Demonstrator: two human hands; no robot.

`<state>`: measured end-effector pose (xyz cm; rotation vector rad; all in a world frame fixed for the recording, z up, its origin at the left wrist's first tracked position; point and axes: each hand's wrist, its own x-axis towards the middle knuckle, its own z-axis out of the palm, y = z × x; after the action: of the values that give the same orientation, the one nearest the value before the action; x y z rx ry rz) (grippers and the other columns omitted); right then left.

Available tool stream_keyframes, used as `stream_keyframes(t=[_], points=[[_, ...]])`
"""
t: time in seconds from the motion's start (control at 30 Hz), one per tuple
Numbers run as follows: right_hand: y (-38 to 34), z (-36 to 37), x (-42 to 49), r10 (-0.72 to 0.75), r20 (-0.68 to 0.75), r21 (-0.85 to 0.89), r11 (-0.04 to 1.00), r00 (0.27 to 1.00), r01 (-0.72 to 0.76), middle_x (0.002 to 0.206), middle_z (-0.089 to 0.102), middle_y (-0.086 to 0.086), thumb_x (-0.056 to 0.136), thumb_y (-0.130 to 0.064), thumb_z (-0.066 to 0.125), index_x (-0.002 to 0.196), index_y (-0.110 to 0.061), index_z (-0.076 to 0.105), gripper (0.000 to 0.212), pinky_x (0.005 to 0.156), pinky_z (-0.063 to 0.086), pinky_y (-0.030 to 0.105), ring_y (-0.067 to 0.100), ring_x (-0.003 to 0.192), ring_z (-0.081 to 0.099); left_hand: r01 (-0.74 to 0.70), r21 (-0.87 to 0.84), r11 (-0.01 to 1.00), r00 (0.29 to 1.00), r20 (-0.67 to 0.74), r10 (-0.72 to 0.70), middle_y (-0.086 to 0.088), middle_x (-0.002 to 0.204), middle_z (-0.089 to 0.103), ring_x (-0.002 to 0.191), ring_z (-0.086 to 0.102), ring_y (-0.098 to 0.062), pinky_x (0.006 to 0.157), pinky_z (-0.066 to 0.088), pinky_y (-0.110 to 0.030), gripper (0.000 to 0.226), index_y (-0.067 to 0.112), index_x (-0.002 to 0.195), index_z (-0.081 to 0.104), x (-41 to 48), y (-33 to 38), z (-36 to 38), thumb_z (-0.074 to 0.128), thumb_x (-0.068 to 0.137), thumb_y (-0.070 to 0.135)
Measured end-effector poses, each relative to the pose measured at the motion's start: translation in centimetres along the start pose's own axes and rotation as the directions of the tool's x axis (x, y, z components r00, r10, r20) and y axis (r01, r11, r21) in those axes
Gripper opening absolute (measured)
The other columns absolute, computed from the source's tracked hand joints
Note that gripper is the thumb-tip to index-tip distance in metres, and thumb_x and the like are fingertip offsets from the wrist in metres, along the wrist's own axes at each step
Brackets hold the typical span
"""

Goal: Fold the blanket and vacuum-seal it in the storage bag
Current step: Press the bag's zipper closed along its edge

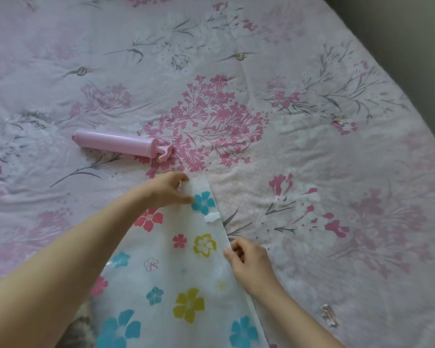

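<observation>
The storage bag (176, 267), translucent white with blue, yellow and red flowers printed on it, lay flat on the bed (312, 71) just in front of the person, its far corner pointing away. The left hand (170, 188) rested on that far corner, its fingers (186, 199) reaching across the top edge; whether they pinched the plastic or only pressed it down could not be told. The right hand (249, 263) held the bag's right edge, with the fingers (232, 256) curled and pinching it. A small white slider clip (212, 218) sat on that same edge between the two hands, which suggested the zip closure was being worked.

The bag looked flat and thin (no bulk showed through the plastic), so the blanket did not appear to be inside it. The pink floral quilt (211, 116) was spread wide over the bed, unfolded, and was probably the blanket meant. The pink hand pump (121, 144) lay untouched on it, well apart from the bag.

By that reckoning the task was near its beginning: folding, loading, zipping and pumping out the air were all left to do.
</observation>
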<state>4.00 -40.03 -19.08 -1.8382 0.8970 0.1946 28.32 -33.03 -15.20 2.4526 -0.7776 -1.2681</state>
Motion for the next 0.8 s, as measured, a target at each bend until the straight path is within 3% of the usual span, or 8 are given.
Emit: stream_keyframes(t=[0.13,0.27,0.37,0.47,0.57,0.63,0.7,0.8], points=[[-0.2,0.9,0.8,-0.050,-0.073,-0.055,0.997,0.996,0.046,0.061,0.055,-0.007,0.089,-0.027,0.061,0.073,-0.014,0.058,0.021,0.061,0.042,0.025,0.007,0.059,0.049,-0.015,0.189,0.982,0.969,-0.239,0.060,-0.002,0.088,0.056,0.077,0.051,-0.018,0.063,0.042,-0.030,0.024,0.018,0.080,0.048,-0.8,-0.1,0.9,0.070,0.085,0.027],[-0.7,-0.4,2.2,0.013,0.014,0.003,1.000,1.000,-0.013,0.073,0.063,-0.005,0.087,-0.029,0.064,0.078,-0.018,0.063,0.014,0.061,0.043,0.018,0.007,0.067,0.055,-0.034,0.265,0.964,0.891,-0.429,0.149,0.000,0.092,0.055,0.083,0.051,-0.024,0.064,0.039,-0.034,0.025,0.017,0.091,0.048,-0.6,-1.3,2.4,0.067,0.087,0.034],[-2.4,-1.0,3.6,-0.001,0.048,0.151,0.989,0.999,-0.006,0.086,0.069,-0.003,0.085,-0.040,0.066,0.091,-0.014,0.067,0.027,0.067,0.047,0.016,0.007,0.078,0.063,-0.033,0.228,0.973,0.865,-0.482,0.142,-0.003,0.107,0.061,0.087,0.049,-0.021,0.066,0.036,-0.031,0.038,0.018,0.107,0.053,-0.2,-1.4,2.7,0.068,0.084,0.044],[-4.0,0.1,5.5,0.022,0.085,0.352,0.935,0.996,-0.050,0.087,0.071,-0.003,0.083,-0.043,0.068,0.095,-0.012,0.068,0.033,0.068,0.049,0.018,0.010,0.082,0.066,-0.152,0.458,0.876,0.870,-0.359,0.338,-0.002,0.132,0.047,0.115,0.050,-0.021,0.080,0.045,-0.034,0.068,0.030,0.142,0.033,0.1,-0.6,2.8,0.063,0.084,0.052],[-4.6,1.6,7.0,0.015,0.012,0.317,0.948,1.000,-0.018,0.043,0.049,-0.015,0.085,-0.038,0.067,0.062,-0.018,0.057,0.032,0.049,0.033,0.019,0.006,0.050,0.044,-0.252,0.875,0.413,0.836,-0.019,0.549,-0.003,0.158,0.011,0.143,0.018,-0.023,0.108,0.032,-0.043,0.074,0.045,0.150,0.005,0.3,0.4,2.7,0.048,0.095,0.022],[-4.5,2.0,7.4,0.024,-0.031,0.289,0.957,0.999,-0.014,0.038,0.037,-0.010,0.085,-0.035,0.066,0.054,-0.016,0.046,0.041,0.045,0.028,0.022,0.010,0.047,0.035,-0.263,0.927,0.266,0.869,0.108,0.483,0.001,0.161,-0.013,0.149,-0.006,-0.019,0.119,0.009,-0.047,0.080,0.039,0.151,-0.006,0.1,0.8,3.3,0.040,0.092,0.011],[-4.5,2.0,7.3,0.012,-0.037,0.267,0.964,0.999,-0.002,0.047,0.042,-0.007,0.086,-0.031,0.064,0.057,-0.015,0.050,0.036,0.046,0.031,0.020,0.011,0.050,0.039,-0.231,0.914,0.334,0.905,0.077,0.418,0.004,0.157,-0.026,0.147,-0.016,-0.016,0.120,-0.002,-0.046,0.077,0.033,0.149,-0.018,0.1,0.1,4.3,0.032,0.094,0.014],[-4.5,2.2,6.9,-0.007,-0.054,0.214,0.977,0.999,0.018,0.050,0.045,-0.004,0.087,-0.029,0.062,0.056,-0.016,0.046,0.037,0.047,0.032,0.016,0.011,0.053,0.042,-0.192,0.867,0.461,0.860,-0.078,0.504,0.000,0.160,-0.004,0.148,0.006,-0.018,0.119,0.001,-0.046,0.068,0.026,0.151,-0.006,0.4,-1.7,6.1,0.018,0.087,0.025]])
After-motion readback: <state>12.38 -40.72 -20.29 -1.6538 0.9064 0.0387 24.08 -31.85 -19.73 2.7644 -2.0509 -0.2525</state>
